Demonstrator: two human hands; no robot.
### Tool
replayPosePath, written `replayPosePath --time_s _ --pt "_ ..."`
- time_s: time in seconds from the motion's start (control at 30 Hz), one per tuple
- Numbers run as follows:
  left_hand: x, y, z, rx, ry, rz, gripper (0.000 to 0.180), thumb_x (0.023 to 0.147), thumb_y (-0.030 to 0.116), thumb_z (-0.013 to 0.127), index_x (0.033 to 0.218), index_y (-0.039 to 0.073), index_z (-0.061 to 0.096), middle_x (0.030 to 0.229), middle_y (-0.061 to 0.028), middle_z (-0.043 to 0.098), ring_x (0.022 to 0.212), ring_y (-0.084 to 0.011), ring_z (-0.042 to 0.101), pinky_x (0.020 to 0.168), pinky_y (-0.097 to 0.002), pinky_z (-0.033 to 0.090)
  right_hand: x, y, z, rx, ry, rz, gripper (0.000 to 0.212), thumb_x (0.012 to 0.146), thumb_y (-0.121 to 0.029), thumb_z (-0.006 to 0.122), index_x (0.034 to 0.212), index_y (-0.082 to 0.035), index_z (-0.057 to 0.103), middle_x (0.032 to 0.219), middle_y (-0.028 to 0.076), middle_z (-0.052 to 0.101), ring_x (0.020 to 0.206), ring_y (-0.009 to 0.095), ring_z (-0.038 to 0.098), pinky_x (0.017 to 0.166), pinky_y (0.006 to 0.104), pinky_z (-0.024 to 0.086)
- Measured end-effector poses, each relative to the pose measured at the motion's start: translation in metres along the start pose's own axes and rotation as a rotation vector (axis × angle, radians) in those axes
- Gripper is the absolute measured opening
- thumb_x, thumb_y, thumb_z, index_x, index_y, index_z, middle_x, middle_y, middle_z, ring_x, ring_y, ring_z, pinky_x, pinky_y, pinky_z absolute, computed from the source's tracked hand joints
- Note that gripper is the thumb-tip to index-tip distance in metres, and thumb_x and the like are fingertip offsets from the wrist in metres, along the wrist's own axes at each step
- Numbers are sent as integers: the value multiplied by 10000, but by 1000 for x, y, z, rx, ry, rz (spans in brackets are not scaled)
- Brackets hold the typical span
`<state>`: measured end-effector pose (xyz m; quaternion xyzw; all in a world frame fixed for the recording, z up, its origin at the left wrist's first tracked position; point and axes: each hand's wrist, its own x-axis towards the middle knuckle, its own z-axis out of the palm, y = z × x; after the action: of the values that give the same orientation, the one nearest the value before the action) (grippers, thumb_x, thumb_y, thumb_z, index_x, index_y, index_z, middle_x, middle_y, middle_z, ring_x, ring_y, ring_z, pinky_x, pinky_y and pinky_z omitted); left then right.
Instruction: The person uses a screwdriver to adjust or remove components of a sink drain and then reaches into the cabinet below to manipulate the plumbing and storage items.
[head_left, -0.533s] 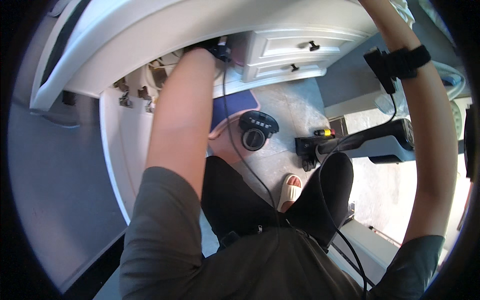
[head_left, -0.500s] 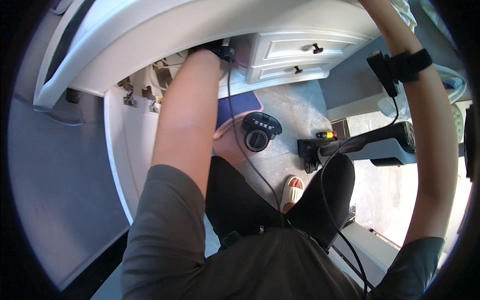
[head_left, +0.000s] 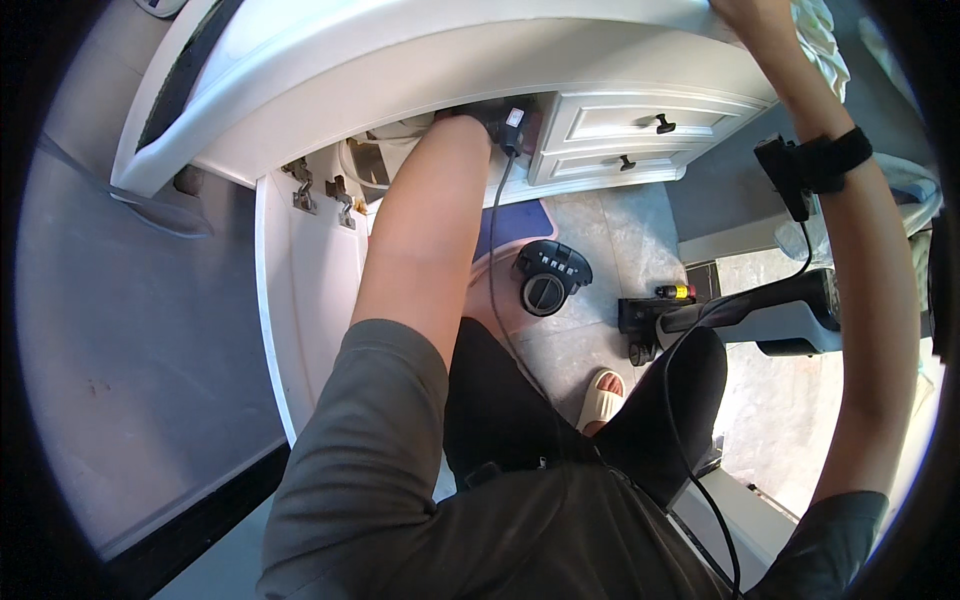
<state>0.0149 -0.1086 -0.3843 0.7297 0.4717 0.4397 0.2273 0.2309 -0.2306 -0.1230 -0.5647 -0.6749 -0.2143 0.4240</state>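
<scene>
My left forearm (head_left: 430, 220) reaches into the open white cabinet (head_left: 310, 230) below the counter. A black device (head_left: 513, 128) with a cable is strapped at that wrist; the left hand itself is hidden inside. Up at the top edge of the view, my right hand (head_left: 752, 16) is against the rim of the white counter (head_left: 600, 12). Its fingers are cut off by the frame, so I cannot tell how they are held. Another black strapped device (head_left: 785, 170) sits on my right wrist. Pale tubing (head_left: 350, 165) shows within the cabinet beside my left arm.
Two drawers (head_left: 645, 120) with black knobs lie right of the cabinet opening. On the floor are a pink basin (head_left: 485, 295), a round-dialled black part (head_left: 545, 290) and a grey-black stick appliance (head_left: 790, 315). The cabinet door with its metal hinges (head_left: 303, 190) hangs open on the left.
The whole view has shifted, so the scene sits further right and slightly lower. My left arm stays inside the cabinet, and my right hand remains at the counter.
</scene>
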Motion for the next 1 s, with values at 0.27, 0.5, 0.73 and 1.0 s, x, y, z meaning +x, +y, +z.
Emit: replayPosePath --time_s 0.27,0.5,0.73,1.0 --pt "6 13 20 -113 -21 -39 384 1010 297 595 1320 71 611 1299 -169 648 1188 -308 626 1062 -404 489 8 -2 -24 -102 -44 52 353 860 -297 631 934 43 691 947 277 693 930 444 658 857 493 517" --pt "8 3 14 -142 -49 -84 380 1014 292 589 1324 72 608 1306 -166 644 1193 -306 623 1067 -403 486 4 -3 -20 -32 -36 66 337 864 -290 623 914 41 654 957 282 677 938 445 649 872 498 519" --pt "6 -3 15 -204 -64 -104 377 1019 287 582 1329 73 605 1313 -163 641 1198 -304 620 1073 -402 482 4 1 -18 -25 -59 60 347 860 -299 623 922 41 634 948 284 667 912 456 656 848 511 526" --pt "6 -21 21 -276 -95 -110 373 1024 282 575 1333 75 602 1321 -160 638 1204 -302 617 1079 -401 479 3 2 -10 -3 -16 5 329 854 -289 624 903 36 625 933 264 655 940 444 635 871 499 501"
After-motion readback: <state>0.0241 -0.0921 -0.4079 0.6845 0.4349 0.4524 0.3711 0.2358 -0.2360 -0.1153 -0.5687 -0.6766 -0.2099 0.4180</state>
